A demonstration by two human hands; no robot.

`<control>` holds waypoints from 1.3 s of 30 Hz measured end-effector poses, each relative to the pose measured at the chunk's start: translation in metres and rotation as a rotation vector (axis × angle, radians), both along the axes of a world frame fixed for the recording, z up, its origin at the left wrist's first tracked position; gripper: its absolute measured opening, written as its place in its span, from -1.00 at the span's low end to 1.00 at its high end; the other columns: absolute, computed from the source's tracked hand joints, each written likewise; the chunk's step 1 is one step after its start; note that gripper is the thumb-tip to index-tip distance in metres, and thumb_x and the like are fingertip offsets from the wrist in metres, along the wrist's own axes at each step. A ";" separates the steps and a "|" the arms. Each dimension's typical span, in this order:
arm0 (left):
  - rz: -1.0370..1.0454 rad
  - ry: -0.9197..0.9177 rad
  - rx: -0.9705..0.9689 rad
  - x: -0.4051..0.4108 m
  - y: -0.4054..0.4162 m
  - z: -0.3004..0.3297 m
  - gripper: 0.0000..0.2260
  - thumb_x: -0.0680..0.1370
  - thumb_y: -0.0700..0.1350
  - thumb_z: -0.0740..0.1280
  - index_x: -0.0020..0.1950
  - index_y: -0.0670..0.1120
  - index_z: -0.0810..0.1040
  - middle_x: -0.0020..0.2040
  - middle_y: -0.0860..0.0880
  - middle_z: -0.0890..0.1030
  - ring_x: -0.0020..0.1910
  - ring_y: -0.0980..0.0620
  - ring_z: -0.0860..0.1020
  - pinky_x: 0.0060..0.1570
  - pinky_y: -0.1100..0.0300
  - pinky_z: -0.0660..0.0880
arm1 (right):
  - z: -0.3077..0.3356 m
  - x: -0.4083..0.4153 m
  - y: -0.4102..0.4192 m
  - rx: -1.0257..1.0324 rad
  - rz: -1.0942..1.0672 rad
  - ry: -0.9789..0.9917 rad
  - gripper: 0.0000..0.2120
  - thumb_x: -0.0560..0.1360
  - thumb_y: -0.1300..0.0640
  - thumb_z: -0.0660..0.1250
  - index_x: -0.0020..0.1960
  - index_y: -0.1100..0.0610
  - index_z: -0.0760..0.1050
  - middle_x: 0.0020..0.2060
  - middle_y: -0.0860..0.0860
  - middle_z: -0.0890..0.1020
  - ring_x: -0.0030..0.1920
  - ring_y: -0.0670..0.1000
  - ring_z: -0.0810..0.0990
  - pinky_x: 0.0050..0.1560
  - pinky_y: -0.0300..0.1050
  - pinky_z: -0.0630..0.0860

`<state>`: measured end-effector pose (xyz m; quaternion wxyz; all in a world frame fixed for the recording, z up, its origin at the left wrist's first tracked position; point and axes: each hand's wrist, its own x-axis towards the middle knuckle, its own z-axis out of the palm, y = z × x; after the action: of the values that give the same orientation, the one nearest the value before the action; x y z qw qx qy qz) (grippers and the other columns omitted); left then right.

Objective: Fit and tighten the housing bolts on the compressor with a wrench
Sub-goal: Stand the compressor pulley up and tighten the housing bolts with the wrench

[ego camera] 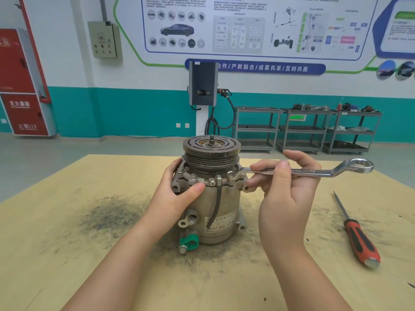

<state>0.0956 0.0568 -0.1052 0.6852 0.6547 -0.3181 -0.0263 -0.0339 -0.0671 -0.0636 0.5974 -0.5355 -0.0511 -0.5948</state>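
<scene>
The compressor (221, 212) stands upright in the middle of the wooden table, pulley on top. Housing bolts sit in its upper flange: one (192, 176) at the front left, another (180, 170) further left. A silver ring wrench (314, 171) lies level to the right, its near ring set over the bolt at the flange's front right (231, 174). My right hand (285, 191) pinches the wrench shaft between thumb and fingers. My left hand (179, 196) grips the housing's left side, thumb pressed on the front below the flange.
A screwdriver with a red and black handle (359, 239) lies on the table (67, 243) at the right. Dark grime marks the wood left of the compressor. Beyond the table stand grey shelf carts (307, 131) and a wall charger (203, 84).
</scene>
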 end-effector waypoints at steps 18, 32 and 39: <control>-0.029 0.018 -0.035 0.005 0.000 -0.004 -0.18 0.23 0.26 0.52 0.44 0.25 0.30 0.27 0.13 0.59 0.20 0.17 0.60 0.01 0.30 0.58 | -0.023 0.008 0.021 -0.507 -0.266 0.026 -0.94 0.47 0.22 0.33 -0.10 0.08 0.51 -0.27 -0.06 0.55 -0.30 -0.09 0.52 -0.35 -0.15 0.48; -0.012 0.012 -0.017 0.005 -0.001 -0.003 -0.32 0.21 0.28 0.50 0.28 0.37 0.32 0.23 0.21 0.56 0.13 0.30 0.59 -0.08 0.40 0.55 | -0.009 0.001 0.010 -0.324 -0.141 -0.023 -0.85 0.64 0.08 0.13 0.03 0.00 0.47 -0.12 0.01 0.61 -0.21 -0.06 0.64 -0.14 -0.25 0.53; -0.004 0.010 -0.011 0.002 0.000 -0.001 -0.25 0.23 0.26 0.49 0.36 0.29 0.27 0.25 0.21 0.55 0.12 0.30 0.59 -0.06 0.39 0.56 | -0.001 -0.002 -0.001 0.058 0.077 -0.003 -0.86 0.57 0.17 0.07 -0.05 0.11 0.40 -0.29 0.07 0.62 -0.40 0.07 0.57 -0.27 -0.07 0.52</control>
<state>0.0980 0.0566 -0.1064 0.6902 0.6502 -0.3162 -0.0293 -0.0363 -0.0679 -0.0649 0.6349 -0.5148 -0.0552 -0.5735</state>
